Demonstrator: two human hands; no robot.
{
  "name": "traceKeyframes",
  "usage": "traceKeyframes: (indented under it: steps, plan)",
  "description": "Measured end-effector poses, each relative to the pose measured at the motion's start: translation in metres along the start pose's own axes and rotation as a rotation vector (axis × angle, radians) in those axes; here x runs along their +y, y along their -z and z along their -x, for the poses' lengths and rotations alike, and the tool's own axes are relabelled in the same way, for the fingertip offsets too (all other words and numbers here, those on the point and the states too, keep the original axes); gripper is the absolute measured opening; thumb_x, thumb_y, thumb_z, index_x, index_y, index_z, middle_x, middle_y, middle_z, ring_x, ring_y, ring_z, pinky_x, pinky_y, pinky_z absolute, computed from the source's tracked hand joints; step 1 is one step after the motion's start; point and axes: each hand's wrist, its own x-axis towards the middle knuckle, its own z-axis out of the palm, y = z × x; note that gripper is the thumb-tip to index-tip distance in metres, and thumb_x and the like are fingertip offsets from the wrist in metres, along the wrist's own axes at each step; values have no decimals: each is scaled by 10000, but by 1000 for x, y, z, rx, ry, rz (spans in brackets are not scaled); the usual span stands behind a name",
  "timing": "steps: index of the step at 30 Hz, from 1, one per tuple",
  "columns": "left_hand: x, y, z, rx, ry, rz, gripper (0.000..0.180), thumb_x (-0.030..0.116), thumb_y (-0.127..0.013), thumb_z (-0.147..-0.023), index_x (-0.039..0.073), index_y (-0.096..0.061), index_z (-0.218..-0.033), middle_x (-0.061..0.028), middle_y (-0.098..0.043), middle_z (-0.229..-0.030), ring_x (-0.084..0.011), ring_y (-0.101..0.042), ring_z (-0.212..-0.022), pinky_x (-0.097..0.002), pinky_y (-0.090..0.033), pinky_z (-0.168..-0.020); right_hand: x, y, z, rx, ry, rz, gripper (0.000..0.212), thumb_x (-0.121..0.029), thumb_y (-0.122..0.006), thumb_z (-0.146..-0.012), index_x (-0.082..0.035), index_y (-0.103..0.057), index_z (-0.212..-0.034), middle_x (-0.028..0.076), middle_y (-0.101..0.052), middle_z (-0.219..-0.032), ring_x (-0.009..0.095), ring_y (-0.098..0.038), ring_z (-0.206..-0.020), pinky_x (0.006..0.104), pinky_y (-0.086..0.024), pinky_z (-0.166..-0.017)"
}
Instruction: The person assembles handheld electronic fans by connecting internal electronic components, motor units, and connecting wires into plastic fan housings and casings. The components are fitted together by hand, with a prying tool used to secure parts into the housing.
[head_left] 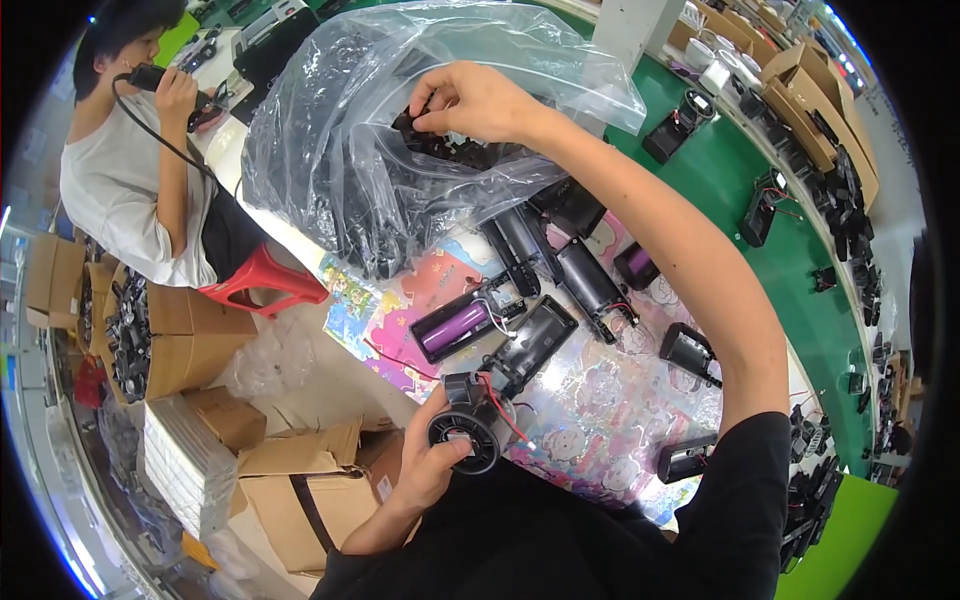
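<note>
In my left hand (pixel 425 462), near my body, is a black handheld fan body with a round spoked wheel (pixel 464 442) facing up and red wires at its side. My thumb lies on the wheel. An open black handle shell (pixel 535 345) extends from this fan body over the table. My right hand (pixel 478 105) reaches across to the large clear plastic bag (pixel 320 130), fingers pinched at a small black part (pixel 428 106). Below these fingers, inside the bag, lies a pile of small black parts (pixel 460 150).
A black shell with a purple battery (pixel 455 332) and other black fan bodies (pixel 590 280) lie on the patterned table cover (pixel 600 400). At left, a person (pixel 140 170) sits on a red stool (pixel 262 280). Cardboard boxes (pixel 290 500) stand at lower left. A green surface (pixel 715 175) holds more parts.
</note>
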Motion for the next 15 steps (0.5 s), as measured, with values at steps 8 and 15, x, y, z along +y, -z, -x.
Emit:
traceKeyframes:
  steps: [8, 15]
  plan:
    - [15, -6, -5, -93, -68, -68, 669, 216, -627, -684, -60, -431, -1260, -147, -560, -1111, -220, -575, -1010, -320, -454, -882, -27, 46, 55, 95, -4, -174, 229, -234, -691, -821, -48, -562, -781, 7, -616, -670, 62, -547, -626, 222, -418, -563]
    - [25, -51, -40, -463, -196, -169, 604, 2, -645, -737, -56, -379, -1276, -102, -388, -1263, -172, -479, -1097, -288, -383, -937, -110, 73, 194, -207, -197, -420, 124, 12, -683, -765, -3, -627, -874, 51, -616, -843, 92, -584, -749, 211, -484, -636]
